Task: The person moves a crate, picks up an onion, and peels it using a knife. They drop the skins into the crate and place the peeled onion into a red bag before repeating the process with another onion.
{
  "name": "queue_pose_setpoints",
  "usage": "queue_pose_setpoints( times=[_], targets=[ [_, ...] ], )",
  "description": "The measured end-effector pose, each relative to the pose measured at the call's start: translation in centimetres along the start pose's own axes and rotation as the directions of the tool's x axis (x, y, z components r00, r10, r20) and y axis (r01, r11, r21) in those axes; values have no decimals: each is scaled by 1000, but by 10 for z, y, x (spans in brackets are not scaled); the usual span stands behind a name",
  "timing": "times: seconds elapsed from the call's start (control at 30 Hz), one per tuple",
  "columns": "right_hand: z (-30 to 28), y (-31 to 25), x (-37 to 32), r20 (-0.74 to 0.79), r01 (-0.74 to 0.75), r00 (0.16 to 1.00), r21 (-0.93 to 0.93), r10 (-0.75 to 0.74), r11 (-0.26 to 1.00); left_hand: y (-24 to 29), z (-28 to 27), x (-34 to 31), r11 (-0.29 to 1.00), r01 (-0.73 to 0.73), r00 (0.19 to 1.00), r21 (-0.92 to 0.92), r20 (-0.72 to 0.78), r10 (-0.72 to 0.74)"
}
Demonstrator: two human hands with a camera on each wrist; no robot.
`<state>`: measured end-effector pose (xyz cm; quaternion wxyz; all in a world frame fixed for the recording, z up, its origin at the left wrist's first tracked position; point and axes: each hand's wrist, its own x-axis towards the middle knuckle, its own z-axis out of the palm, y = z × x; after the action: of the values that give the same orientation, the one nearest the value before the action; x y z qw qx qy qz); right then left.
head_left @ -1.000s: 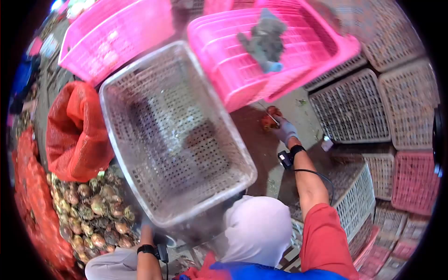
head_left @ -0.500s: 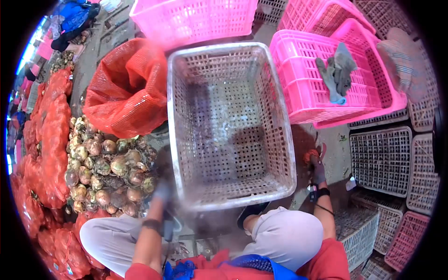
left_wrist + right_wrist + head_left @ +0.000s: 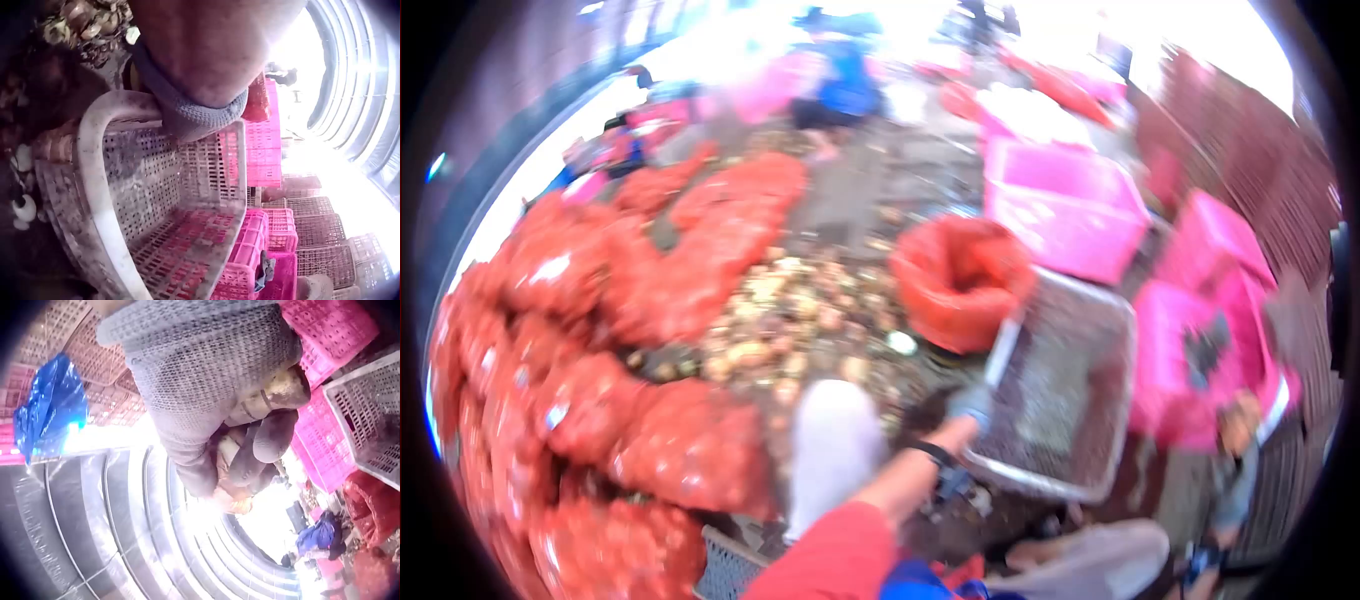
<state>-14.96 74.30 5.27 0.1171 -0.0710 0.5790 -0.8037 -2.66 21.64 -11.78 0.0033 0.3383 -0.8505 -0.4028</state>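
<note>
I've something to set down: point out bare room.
Bare: inside the grey crate; also, through blur, the floor beyond the heaped onions, between the full sacks and far pink crate. Crowded: the left, packed with those sacks and onions.

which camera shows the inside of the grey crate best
The left wrist view: the grey crate is close, its perforated inside clear, though the frame cuts it off. The head view shows it nearly whole but blurred; the right wrist view catches only part.
</note>
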Motion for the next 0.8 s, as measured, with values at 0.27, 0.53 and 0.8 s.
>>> queue_pose_setpoints(
  times=[0.27,0.53,0.8],
  targets=[
    [170,8,-34,398,43,916,-223,51,974,-30,-28,26,978,-205,978,46,-17,206],
    [300,32,-48,514,-270,781,-236,355,934,124,-151,-134,540,41,551,-841,470,690],
    [314,105,25,385,81,920,-365,71,928,114,-111,-93,281,133,669,-950,296,682]
  ],
)
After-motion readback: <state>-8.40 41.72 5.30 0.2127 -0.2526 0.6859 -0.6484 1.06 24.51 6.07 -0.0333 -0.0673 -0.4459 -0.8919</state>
